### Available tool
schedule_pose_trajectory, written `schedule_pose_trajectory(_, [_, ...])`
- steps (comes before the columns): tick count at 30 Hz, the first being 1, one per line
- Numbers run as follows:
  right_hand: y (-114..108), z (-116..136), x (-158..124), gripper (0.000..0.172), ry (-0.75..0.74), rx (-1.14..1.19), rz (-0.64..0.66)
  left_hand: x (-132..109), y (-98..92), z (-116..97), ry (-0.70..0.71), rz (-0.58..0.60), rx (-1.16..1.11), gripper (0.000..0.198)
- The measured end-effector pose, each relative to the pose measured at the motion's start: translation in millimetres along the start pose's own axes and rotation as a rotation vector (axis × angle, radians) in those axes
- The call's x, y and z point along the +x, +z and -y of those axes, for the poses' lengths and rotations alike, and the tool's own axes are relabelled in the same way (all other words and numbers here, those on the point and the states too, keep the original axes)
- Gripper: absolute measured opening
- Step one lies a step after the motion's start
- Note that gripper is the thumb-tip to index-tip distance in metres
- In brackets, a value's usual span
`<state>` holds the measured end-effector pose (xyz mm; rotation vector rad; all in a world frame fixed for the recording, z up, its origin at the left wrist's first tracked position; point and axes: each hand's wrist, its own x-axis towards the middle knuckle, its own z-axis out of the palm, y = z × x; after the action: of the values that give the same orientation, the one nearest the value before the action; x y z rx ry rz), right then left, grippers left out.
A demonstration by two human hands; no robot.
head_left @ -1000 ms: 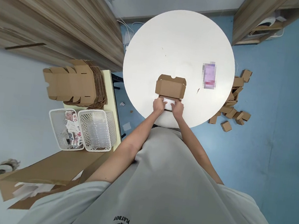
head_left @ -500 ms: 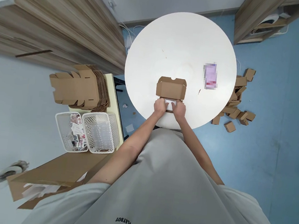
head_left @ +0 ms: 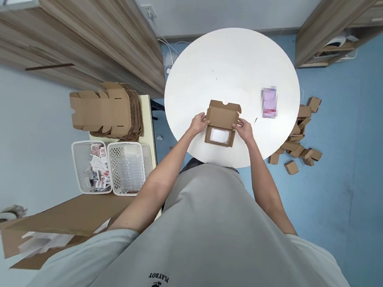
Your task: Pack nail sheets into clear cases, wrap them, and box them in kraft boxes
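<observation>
On the round white table (head_left: 195,75) lies a small brown cardboard box (head_left: 223,118) with its lid raised toward the far side. A white item (head_left: 219,135) rests inside the box. My left hand (head_left: 199,123) is at the left edge of the lid, fingertips pinching its side flap. At the right edge, my right hand (head_left: 244,129) has its thumb and fingers round the other side flap. A pink and purple item (head_left: 269,102), blurred, lies farther right on the table.
Flattened cardboard boxes (head_left: 108,111) are stacked at the left, beside a white basket (head_left: 75,162) of printed packets and another basket (head_left: 109,164) with clear plastic pieces. Small brown boxes (head_left: 291,167) are piled on the floor at the right.
Both hands have left the white item inside the box and moved apart, up to the two sides of the lid. The view has shifted slightly.
</observation>
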<state>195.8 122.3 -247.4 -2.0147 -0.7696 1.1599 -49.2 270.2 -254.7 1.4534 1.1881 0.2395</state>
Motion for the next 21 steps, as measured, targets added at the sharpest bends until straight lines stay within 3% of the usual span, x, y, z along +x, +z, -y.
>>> schedule_pose_trajectory(4, [0,0,-18,0.070,-0.049,-0.099,0.014,-14,-3.1,2,0.001,0.085,-0.014,0.072])
schedule_pose_trajectory(7, [-1,0,-37,0.066,-0.106,-0.154,0.035,-26,-5.3,6,0.060,0.133,0.009,0.064])
schedule_pose_trajectory(11, [3,-6,-67,0.054,-0.160,-0.194,0.053,-53,-1.7,15,0.077,0.108,0.039,0.054])
schedule_pose_trajectory(14, [11,-18,-90,0.056,-0.189,-0.263,0.052,-80,3.9,26,0.132,0.093,0.169,0.050])
schedule_pose_trajectory(18, [21,-43,-114,0.071,-0.237,-0.395,0.027,-111,10.1,47,0.242,0.104,0.308,0.068])
schedule_pose_trajectory(21, [23,-63,-120,0.083,-0.182,-0.446,0.029,-122,13.1,62,0.238,0.143,0.375,0.086])
